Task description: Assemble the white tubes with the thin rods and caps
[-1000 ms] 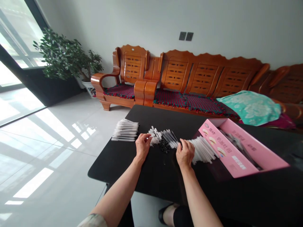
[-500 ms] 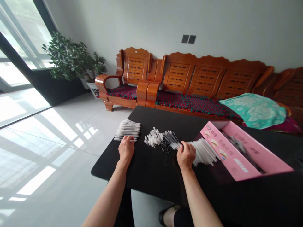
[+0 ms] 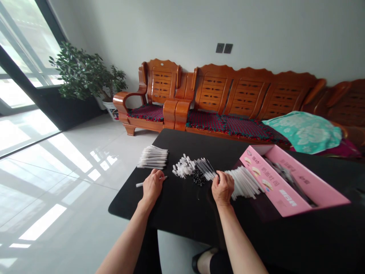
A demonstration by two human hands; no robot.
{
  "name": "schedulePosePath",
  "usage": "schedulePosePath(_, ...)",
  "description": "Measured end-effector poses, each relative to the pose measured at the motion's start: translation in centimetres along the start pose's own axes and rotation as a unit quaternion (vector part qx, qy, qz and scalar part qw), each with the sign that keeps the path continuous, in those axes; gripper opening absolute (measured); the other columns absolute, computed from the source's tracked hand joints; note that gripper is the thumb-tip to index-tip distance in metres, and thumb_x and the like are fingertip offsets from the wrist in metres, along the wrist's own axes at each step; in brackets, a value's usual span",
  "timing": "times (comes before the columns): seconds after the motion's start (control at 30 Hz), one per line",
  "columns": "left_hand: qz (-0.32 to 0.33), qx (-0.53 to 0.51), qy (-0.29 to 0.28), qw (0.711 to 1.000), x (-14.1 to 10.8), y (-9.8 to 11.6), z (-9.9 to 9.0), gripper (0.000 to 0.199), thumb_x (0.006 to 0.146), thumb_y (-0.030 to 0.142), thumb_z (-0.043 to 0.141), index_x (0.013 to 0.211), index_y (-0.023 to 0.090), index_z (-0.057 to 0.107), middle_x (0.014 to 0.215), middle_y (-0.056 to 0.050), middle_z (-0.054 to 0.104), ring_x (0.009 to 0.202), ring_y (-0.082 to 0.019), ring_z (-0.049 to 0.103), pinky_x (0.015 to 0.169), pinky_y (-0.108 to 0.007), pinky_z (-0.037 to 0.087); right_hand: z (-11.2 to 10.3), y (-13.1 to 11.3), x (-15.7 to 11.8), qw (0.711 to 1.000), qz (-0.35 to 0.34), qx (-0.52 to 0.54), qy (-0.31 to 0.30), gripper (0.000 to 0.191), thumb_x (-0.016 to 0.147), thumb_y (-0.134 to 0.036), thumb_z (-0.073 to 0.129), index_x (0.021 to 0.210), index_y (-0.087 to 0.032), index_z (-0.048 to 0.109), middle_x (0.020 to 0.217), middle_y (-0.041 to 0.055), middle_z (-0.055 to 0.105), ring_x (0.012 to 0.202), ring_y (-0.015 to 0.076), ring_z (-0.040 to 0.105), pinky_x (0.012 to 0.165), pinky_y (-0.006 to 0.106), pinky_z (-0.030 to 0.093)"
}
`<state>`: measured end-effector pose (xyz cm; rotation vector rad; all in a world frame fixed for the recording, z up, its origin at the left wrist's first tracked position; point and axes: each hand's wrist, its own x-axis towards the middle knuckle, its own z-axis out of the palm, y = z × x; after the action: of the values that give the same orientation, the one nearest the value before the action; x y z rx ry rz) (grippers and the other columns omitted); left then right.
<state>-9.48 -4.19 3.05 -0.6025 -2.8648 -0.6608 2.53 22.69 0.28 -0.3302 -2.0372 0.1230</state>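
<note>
A white pen barrel (image 3: 139, 185) is gripped in my left hand (image 3: 153, 185), its ends poking out on both sides of the fingers. Just beyond lies a stack of white pens (image 3: 153, 157) at the table's left edge. My right hand (image 3: 222, 187) is closed at the near end of the thin refills (image 3: 205, 169); what its fingertips pinch is too small to name. White caps (image 3: 184, 166) and small black pieces (image 3: 199, 177) are heaped between the hands. White tubes (image 3: 245, 182) lie to the right of my right hand.
An open pink box (image 3: 288, 199) with grey plastic inside stands on the right of the black table (image 3: 176, 207). Behind the table are a wooden bench (image 3: 215, 91) with a turquoise cloth (image 3: 306, 131) and, at the left, a potted plant (image 3: 85, 74).
My left hand has drawn slightly nearer, away from the pen stack, and the white barrel in it now shows clearly. My right hand stays about where it was. The view has shifted slightly.
</note>
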Motion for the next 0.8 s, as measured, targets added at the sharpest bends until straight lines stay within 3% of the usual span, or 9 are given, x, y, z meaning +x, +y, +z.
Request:
schedulePosePath(0.1,0.017,0.009,-0.046,0.999,-0.5,1.6,0.1,0.011,0.091,0.027,0.053,0.086,0.024,0.062,0.085,0.0,0.066,0.074,-0.017,0.061,0.061,-0.025,0.032,-0.3,-0.9,-0.1,0.999,-0.015,0.03,-0.017,0.019,0.089,-0.013,0.048,0.104,-0.015,0.059,0.095,0.0115,0.065,0.092,0.0237,0.056,0.088,0.04,0.043)
schedulePosePath(0.23,0.048,0.002,-0.059,0.997,-0.9,3.2,0.4,0.011,0.091,0.027,0.053,0.087,0.025,0.063,0.086,0.0,0.064,0.075,-0.017,0.062,0.062,-0.025,0.033,-0.4,-1.7,-0.2,0.996,-0.036,0.055,-0.056,0.018,0.089,-0.013,0.047,0.103,-0.015,0.059,0.094,0.0109,0.064,0.092,0.0231,0.055,0.088,0.04,0.044)
schedulePosePath(0.4,0.072,-0.049,-0.044,0.995,-1.6,2.4,0.3,0.009,0.087,0.025,0.059,0.092,0.023,0.066,0.092,-0.001,0.062,0.079,-0.016,0.062,0.068,-0.025,0.038,-0.4,-1.7,-0.3,0.997,-0.021,0.048,-0.062,0.017,0.09,-0.014,0.047,0.102,-0.014,0.059,0.09,0.0109,0.064,0.089,0.0233,0.056,0.085,0.04,0.045)
schedulePosePath(0.6,0.102,-0.049,-0.068,0.991,-1.7,1.4,-0.3,0.008,0.085,0.018,0.059,0.083,0.022,0.066,0.09,-0.002,0.063,0.08,-0.016,0.062,0.07,-0.024,0.04,-0.4,-3.0,-0.1,0.992,-0.042,0.091,-0.071,0.018,0.091,-0.014,0.046,0.101,-0.015,0.061,0.092,0.0096,0.065,0.091,0.022,0.056,0.088,0.04,0.045)
schedulePosePath(0.8,0.171,-0.11,-0.066,0.977,-0.3,4.8,-0.4,0.018,0.094,0.025,0.049,0.094,0.024,0.067,0.09,-0.002,0.066,0.077,-0.016,0.064,0.07,-0.023,0.042,-0.7,-4.6,-0.2,0.979,-0.081,0.137,-0.127,0.024,0.094,-0.015,0.043,0.109,-0.016,0.061,0.096,0.0103,0.064,0.098,0.023,0.056,0.091,0.042,0.045)
